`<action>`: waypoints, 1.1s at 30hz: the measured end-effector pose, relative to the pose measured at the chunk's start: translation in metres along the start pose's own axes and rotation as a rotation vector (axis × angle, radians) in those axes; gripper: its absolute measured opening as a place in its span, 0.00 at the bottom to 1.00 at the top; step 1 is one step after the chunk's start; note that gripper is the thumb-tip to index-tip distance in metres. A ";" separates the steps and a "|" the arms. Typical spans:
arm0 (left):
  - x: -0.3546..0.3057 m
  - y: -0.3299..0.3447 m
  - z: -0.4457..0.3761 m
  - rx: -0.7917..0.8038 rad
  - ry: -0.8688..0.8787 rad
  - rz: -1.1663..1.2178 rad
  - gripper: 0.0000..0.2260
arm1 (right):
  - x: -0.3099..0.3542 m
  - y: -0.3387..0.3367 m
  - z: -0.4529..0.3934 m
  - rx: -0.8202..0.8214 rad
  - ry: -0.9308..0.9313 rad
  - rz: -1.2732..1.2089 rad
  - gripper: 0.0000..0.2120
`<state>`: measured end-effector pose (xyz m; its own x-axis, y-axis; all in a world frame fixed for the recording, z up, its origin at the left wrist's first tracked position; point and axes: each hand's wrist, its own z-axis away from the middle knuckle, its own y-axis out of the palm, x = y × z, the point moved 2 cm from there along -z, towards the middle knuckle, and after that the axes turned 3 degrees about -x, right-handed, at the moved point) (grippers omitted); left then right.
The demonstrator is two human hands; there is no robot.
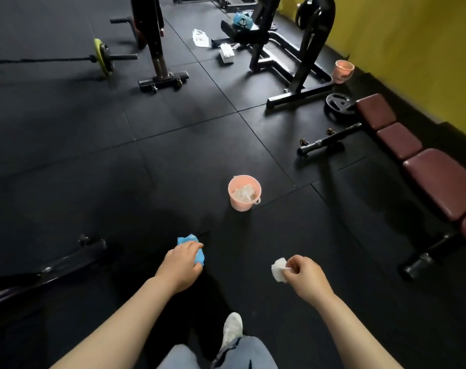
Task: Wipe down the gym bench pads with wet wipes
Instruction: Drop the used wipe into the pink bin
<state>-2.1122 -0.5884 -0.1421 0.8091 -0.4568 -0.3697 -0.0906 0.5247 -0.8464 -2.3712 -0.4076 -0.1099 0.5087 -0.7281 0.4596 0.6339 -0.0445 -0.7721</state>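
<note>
- My right grip (305,275) pinches a crumpled white wet wipe (279,270) between thumb and fingertips; looks used, held out ahead of me, probably for dumping.
- My left grip (182,265) is curled round a scrunched blue cloth (191,247), likely kept for drying.
- Small pink plastic bucket (243,193) on the black rubber floor (120,161) ahead, white wipes inside: reads as the bin, set within reach.
- Maroon padded gym bench (423,166) sits to my right along the yellow wall (413,49), well apart from both hands; nobody touching its pads.
- Judgement: between wipes, not wiping.
</note>
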 end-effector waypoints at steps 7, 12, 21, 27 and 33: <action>-0.024 -0.032 -0.103 0.014 -0.030 0.010 0.24 | 0.016 -0.051 -0.113 0.050 0.042 -0.063 0.02; -0.029 -0.057 -0.184 0.005 -0.031 0.023 0.24 | 0.042 -0.067 -0.187 0.085 0.034 -0.092 0.01; -0.022 -0.105 -0.306 0.048 -0.051 -0.026 0.25 | 0.092 -0.078 -0.311 -0.002 0.054 -0.157 0.07; -0.020 -0.129 -0.362 0.017 -0.102 0.032 0.24 | 0.126 -0.079 -0.402 0.016 0.032 -0.103 0.10; -0.022 -0.125 -0.399 0.019 -0.215 0.081 0.24 | 0.151 -0.075 -0.490 0.143 -0.055 -0.020 0.11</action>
<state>-2.3502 -0.9303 -0.1807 0.9050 -0.2504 -0.3440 -0.1504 0.5680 -0.8092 -2.6277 -0.8494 -0.1979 0.5240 -0.6894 0.5002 0.7185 0.0424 -0.6943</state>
